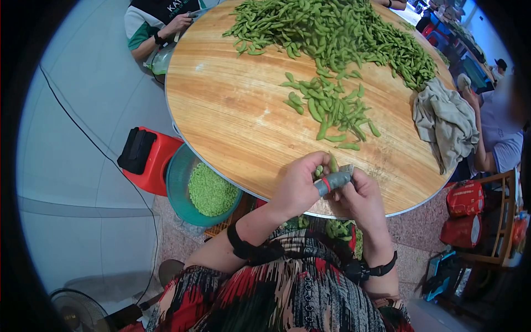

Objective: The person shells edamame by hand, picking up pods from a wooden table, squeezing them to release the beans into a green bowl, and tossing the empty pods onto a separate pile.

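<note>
My left hand (301, 185) is closed near the table's front edge, with a green soybean pod (333, 162) between its fingers. A grey cover (332, 183) with a red band is wrapped around its thumb. Right beside it, my right hand (364, 200) has its fingers curled in towards the left thumb. Something grey (347, 169) shows at the right fingertips, too small to tell what it is. Just beyond both hands lies a loose group of soybean pods (326, 105) on the round wooden table (232, 105).
A large heap of pods (326, 33) covers the table's far side. A grey cloth (445, 122) hangs over the right edge. Below left, a teal basin (174, 182) holds shelled beans (210, 191) beside a red stool (157, 160). Other people sit at far left (157, 33) and right (498, 133).
</note>
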Available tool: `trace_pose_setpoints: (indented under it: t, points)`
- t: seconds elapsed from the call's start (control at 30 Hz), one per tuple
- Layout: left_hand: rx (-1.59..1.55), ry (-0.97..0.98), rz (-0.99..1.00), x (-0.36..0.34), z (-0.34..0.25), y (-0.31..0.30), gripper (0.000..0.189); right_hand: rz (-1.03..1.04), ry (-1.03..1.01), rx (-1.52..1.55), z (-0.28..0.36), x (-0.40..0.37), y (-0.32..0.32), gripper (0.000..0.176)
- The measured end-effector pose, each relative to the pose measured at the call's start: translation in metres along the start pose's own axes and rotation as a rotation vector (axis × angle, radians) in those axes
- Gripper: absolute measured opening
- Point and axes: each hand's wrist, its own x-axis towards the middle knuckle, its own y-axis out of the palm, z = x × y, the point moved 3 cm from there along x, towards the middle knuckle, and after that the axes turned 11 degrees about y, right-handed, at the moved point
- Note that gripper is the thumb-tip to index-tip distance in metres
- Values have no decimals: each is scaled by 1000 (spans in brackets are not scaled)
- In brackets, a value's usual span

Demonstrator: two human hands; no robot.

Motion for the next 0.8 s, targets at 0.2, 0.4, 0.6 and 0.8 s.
trace_pose_setpoints:
  t: [0.2, 0.4, 0.6, 0.8]
  points:
    - [77, 155, 29, 6, -2, -7, 17, 85, 257, 373, 14, -4, -2, 15]
    - [213, 174, -8, 5, -9, -2, 26, -243, -156, -163, 16, 8, -17, 15]
    - [469, 150, 66, 7, -9, -3, 36, -143, -110, -265, 26, 4, -13, 10]
    - [59, 158, 150, 8, -10, -5, 43, -89, -138, -199, 21, 7, -14, 11]
